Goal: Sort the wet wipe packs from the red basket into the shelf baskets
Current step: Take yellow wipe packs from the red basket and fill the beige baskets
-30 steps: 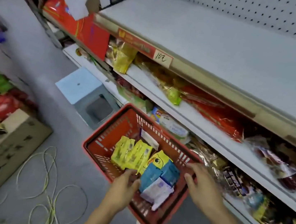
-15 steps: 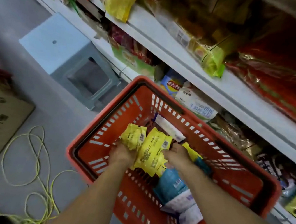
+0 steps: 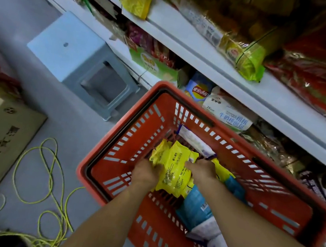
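On the floor at far left lies a cardboard box (image 3: 0, 143), with a yellow-green cord (image 3: 48, 170) looped beside it and a pale stool (image 3: 74, 53) beyond, close to the shelf foot.

Next comes the red basket (image 3: 113, 143), set on the floor just in front of the shelf (image 3: 245, 88). Every wipe pack in view is inside it. The left hand (image 3: 147, 173) reaches in and grips the left edge of the yellow packs (image 3: 176, 170), fingers curled round them. The right hand (image 3: 203, 170) holds the same bundle from the other side, thumb laid across the front pack. Between the two hands the yellow packs look gathered and slightly raised, though whether they have left the basket floor I cannot tell.

Behind them a white pack (image 3: 195, 140) leans along the far wall. Nearer the person, under the right forearm, lie a blue pack (image 3: 194, 206) and a pale pack (image 3: 214, 246) at the basket's near end.

To the right the shelf carries snack bags and wrapped goods; no shelf baskets show here.

By my reading the sort has barely begun: the yellow packs are only now being picked, and the white, blue and pale packs all wait their turn. Each kind has yet to find its own shelf basket.
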Tool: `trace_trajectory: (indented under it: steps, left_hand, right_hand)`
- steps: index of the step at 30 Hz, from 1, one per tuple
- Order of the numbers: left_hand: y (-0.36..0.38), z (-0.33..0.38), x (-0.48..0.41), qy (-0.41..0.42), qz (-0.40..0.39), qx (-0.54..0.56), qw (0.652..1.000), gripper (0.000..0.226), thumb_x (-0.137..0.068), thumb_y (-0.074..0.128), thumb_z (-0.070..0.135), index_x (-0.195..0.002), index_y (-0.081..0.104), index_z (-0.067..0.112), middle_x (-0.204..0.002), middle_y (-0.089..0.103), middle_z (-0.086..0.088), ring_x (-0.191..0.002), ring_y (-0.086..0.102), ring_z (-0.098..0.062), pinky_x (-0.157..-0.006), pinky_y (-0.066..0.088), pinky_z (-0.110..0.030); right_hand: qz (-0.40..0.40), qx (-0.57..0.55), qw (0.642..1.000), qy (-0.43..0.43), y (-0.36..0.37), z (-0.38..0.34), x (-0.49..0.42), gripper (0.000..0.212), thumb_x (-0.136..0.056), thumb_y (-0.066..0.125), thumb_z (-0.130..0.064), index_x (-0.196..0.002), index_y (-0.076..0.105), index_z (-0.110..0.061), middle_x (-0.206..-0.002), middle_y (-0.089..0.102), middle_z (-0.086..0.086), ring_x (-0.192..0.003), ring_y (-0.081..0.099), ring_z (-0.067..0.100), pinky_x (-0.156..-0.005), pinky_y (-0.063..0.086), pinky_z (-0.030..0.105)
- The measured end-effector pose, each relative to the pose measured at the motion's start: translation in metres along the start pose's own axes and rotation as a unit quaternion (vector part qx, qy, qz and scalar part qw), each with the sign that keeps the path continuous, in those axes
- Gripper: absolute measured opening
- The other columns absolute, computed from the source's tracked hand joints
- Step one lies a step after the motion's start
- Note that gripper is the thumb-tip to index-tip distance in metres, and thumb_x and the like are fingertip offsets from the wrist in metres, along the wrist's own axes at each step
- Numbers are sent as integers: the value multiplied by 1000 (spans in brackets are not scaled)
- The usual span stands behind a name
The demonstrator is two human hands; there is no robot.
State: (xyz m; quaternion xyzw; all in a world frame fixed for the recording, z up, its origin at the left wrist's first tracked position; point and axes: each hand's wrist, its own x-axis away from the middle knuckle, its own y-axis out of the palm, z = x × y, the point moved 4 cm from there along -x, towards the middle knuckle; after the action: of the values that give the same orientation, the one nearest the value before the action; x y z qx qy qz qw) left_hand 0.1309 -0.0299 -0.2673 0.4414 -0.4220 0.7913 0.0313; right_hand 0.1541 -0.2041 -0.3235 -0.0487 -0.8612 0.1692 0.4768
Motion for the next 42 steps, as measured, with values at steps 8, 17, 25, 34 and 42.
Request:
trace_trajectory:
  steps: [8, 17, 25, 34, 42]
  left_hand:
    - [-30, 14, 70, 70, 76, 231, 967, 31, -94, 59, 21, -125, 58, 19, -116, 69, -5, -103, 65, -26, -92, 51, -43]
    - [22, 106, 270, 72, -250, 604, 753, 75, -79, 57, 63, -123, 65, 3, -121, 66, -22, -103, 68, -32, -89, 56, -44]
    - [76, 153, 428, 194, -101, 534, 817, 40, -98, 51, 34, -126, 59, 7, -110, 73, -14, -95, 71, -33, -78, 58, -52]
    - [167, 221, 590, 292, -141, 435, 840, 73, -78, 48, 77, -121, 64, 21, -119, 70, -4, -107, 67, -27, -91, 54, -53]
    - [221, 299, 687, 334, -233, 385, 828, 65, -82, 51, 73, -124, 60, 24, -121, 69, -8, -106, 68, -35, -89, 52, -60]
  right_hand:
    - [49, 10, 935, -351, -67, -19, 126, 35, -85, 69, -18, -66, 41, -15, -72, 39, -2, -60, 38, 9, -58, 33, 25]
    - [215, 306, 654, -657, -185, 5, 282, 19, -71, 57, -15, -77, 41, -23, -108, 66, -6, -69, 58, 19, -47, 37, 28]
    - [269, 109, 732, -617, -374, 81, 387, 16, -85, 52, -23, -98, 61, -25, -107, 59, -12, -93, 59, 12, -75, 49, 29]
    - [199, -163, 904, -342, -575, 164, 429, 57, -96, 43, -46, -66, 52, 2, -62, 49, 10, -60, 43, 18, -59, 33, 30]
    - [248, -332, 827, -380, -688, 218, 484, 63, -98, 41, -44, -87, 53, 17, -70, 56, 31, -64, 53, 22, -64, 41, 31]
